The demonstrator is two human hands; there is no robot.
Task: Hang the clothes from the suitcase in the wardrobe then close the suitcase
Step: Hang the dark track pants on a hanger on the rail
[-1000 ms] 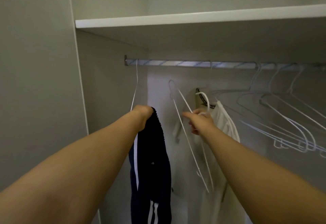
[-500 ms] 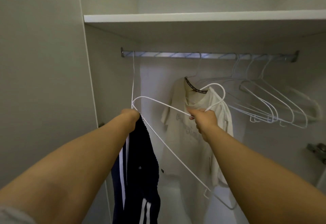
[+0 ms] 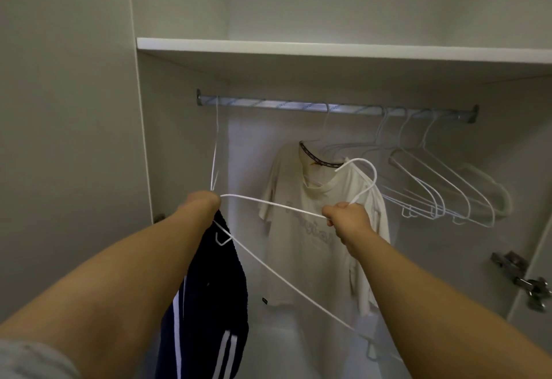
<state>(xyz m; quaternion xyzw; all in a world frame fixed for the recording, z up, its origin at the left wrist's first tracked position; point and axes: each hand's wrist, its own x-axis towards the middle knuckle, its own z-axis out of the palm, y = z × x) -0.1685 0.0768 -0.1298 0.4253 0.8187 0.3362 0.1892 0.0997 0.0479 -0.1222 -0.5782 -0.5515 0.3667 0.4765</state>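
Observation:
I face the open wardrobe. My left hand (image 3: 206, 201) grips the top of a dark navy garment with white stripes (image 3: 215, 304), which hangs down at the left under the metal rail (image 3: 298, 106). A thin white hanger (image 3: 215, 151) runs from the rail down to that hand. My right hand (image 3: 348, 219) grips the neck of a loose white wire hanger (image 3: 277, 277), off the rail, its hook curving up above my fist. A cream T-shirt (image 3: 316, 229) hangs on the rail behind it. The suitcase is out of view.
Several bare white hangers (image 3: 442, 187) hang bunched at the rail's right end. A white shelf (image 3: 328, 50) runs above the rail. The wardrobe's side panel (image 3: 74, 139) is at the left, and a metal door hinge (image 3: 522, 277) at the lower right.
The loose hanger has turned from edge-on to lying flat across my hands, its end now at my left hand. My view has pulled back and tilted up.

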